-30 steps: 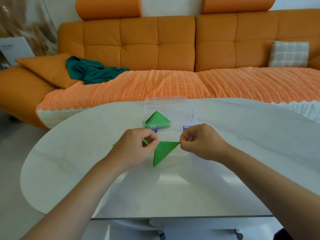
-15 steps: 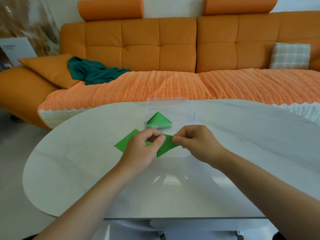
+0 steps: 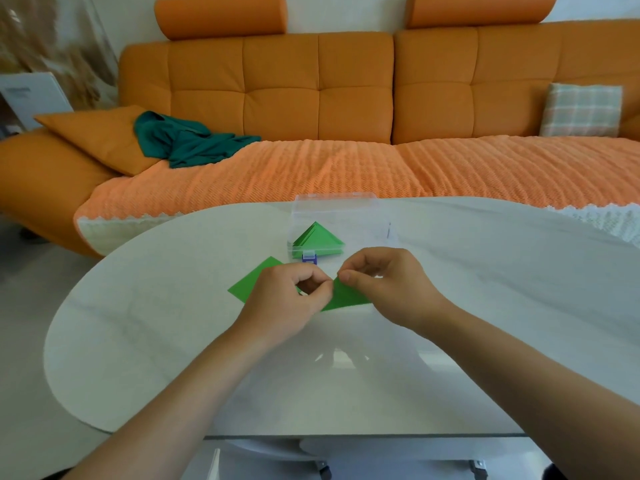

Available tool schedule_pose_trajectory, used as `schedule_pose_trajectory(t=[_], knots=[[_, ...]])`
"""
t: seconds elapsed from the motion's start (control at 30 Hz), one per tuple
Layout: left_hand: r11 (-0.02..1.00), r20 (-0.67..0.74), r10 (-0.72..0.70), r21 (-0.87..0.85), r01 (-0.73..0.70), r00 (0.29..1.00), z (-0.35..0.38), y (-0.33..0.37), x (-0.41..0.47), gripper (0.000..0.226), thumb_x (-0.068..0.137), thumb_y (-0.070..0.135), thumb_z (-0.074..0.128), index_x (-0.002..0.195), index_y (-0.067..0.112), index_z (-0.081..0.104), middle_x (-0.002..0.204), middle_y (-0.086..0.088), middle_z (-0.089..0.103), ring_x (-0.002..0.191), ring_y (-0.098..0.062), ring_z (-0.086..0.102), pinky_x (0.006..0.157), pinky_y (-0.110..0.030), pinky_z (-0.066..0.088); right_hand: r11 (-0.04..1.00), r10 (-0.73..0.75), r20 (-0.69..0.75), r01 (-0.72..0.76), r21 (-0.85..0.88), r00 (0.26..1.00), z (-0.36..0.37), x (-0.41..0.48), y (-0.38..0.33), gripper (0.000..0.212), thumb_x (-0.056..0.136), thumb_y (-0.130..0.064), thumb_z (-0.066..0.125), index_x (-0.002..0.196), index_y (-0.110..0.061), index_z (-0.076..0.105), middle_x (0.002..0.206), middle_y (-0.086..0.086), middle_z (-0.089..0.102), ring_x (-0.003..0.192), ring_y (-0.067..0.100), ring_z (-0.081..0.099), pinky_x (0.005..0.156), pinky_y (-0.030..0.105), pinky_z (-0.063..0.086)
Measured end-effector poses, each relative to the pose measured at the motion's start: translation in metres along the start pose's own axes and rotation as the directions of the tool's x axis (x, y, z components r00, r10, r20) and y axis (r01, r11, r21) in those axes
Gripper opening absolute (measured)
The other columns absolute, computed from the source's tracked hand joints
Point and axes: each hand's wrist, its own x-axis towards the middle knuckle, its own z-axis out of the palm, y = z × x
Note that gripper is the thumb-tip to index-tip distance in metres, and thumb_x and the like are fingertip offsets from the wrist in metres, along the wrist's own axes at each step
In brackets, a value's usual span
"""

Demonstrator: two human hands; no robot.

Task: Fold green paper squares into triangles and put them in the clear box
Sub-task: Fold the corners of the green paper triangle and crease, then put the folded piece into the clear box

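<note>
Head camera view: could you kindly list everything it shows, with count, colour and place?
table: one, white, nearest.
clear box: one, transparent, purple latch, on the table's far side.
folded triangles: stack, number unclear, green, inside the clear box.
folded paper: one, green, just nearer than the box.
paper square: at least one, green, flat on the table, partly hidden.
sofa: one, orange, behind the table.
teal cloth: one, on the sofa's left.
checked cushion: one, pale, on the sofa's right.
left hand: one, pinches the folded paper.
right hand: one, pinches the folded paper's top corner.
</note>
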Motion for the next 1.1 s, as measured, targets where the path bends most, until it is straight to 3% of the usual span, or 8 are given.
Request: schedule_pose_trajectory(t=[0.1,0.2,0.4,0.5,0.67,0.83,0.97,1.1], knots=[[0.995,0.035,-0.050,0.084,0.046,0.998,-0.008,-0.006,0.005,0.017,0.081,0.018,0.070,0.065,0.022,0.069,0.065,0.009,0.067,0.062,-0.002,0.058,0.060,-0.015,0.044,0.988,0.077,-0.132,-0.058,0.142,0.988,-0.004,0.005,0.001,0.011,0.088,-0.021,0.072,0.077,-0.021,0.075,0.074,0.008,0.071,0.062,0.013,0.056,0.059,0.028,0.045],[0.978,0.032,-0.092,0.191,0.084,0.995,-0.019,-0.018,0.010,0.015,0.082,0.024,0.070,0.067,0.025,0.070,0.069,0.011,0.068,0.068,-0.006,0.062,0.065,-0.026,0.051,0.981,0.111,-0.231,-0.070,0.179,0.967,-0.011,0.011,0.004,0.013,0.089,-0.022,0.070,0.078,-0.023,0.075,0.071,-0.001,0.065,0.059,0.009,0.050,0.055,0.020,0.041],[0.999,0.007,0.002,0.046,-0.002,1.000,-0.015,-0.010,0.012,0.010,0.087,0.029,0.071,0.098,0.030,0.073,0.088,0.017,0.070,0.087,0.005,0.062,0.070,-0.007,0.043,0.985,0.055,-0.155,-0.028,0.167,0.986,-0.001,0.011,0.008,0.011,0.089,-0.022,0.071,0.079,-0.023,0.076,0.079,0.015,0.070,0.065,0.018,0.055,0.064,0.034,0.048],[0.996,0.047,0.020,0.090,-0.024,0.999,-0.010,-0.010,0.014,0.004,0.086,0.024,0.073,0.088,0.026,0.075,0.079,0.015,0.068,0.076,0.003,0.060,0.066,-0.008,0.040,0.984,0.027,-0.134,-0.002,0.178,0.991,0.007,0.012,0.008,0.009,0.089,-0.020,0.071,0.081,-0.022,0.075,0.080,0.010,0.073,0.073,0.031,0.064,0.073,0.041,0.055],[0.992,0.034,0.054,0.113,-0.057,0.998,-0.019,-0.015,0.024,0.013,0.085,0.020,0.073,0.076,0.029,0.071,0.072,0.016,0.065,0.072,-0.002,0.059,0.067,-0.014,0.044,0.993,-0.041,-0.081,0.032,-0.110,0.996,0.006,0.015,0.014,0.003,0.082,-0.025,0.078,0.082,-0.027,0.076,0.066,-0.014,0.065,0.055,0.002,0.047,0.053,0.012,0.037],[0.959,0.064,0.071,0.270,-0.086,0.995,-0.035,-0.030,0.038,0.007,0.088,0.025,0.069,0.083,0.025,0.074,0.082,0.010,0.066,0.078,-0.007,0.061,0.075,-0.033,0.052,0.987,-0.009,-0.121,-0.010,-0.161,0.993,0.003,0.039,0.010,0.007,0.082,-0.026,0.078,0.076,-0.028,0.075,0.055,-0.011,0.058,0.046,0.003,0.042,0.049,0.019,0.036],[0.947,-0.011,0.020,0.322,-0.015,1.000,-0.044,-0.051,0.051,0.011,0.091,0.025,0.063,0.096,0.023,0.073,0.093,0.010,0.066,0.086,-0.010,0.061,0.082,-0.035,0.053,0.969,-0.023,-0.136,-0.011,-0.245,0.990,0.000,0.071,0.002,0.008,0.083,-0.026,0.077,0.079,-0.029,0.071,0.063,-0.014,0.061,0.046,0.003,0.047,0.051,0.021,0.040],[0.926,0.032,-0.061,0.374,0.045,0.998,-0.042,-0.061,0.057,0.035,0.094,0.032,0.060,0.129,0.023,0.058,0.123,0.004,0.056,0.118,-0.016,0.050,0.097,-0.035,0.046,0.935,-0.012,-0.028,0.002,-0.356,1.000,-0.001,0.106,-0.001,0.008,0.084,-0.028,0.077,0.087,-0.023,0.071,0.078,-0.009,0.064,0.047,0.008,0.046,0.049,0.022,0.039]])
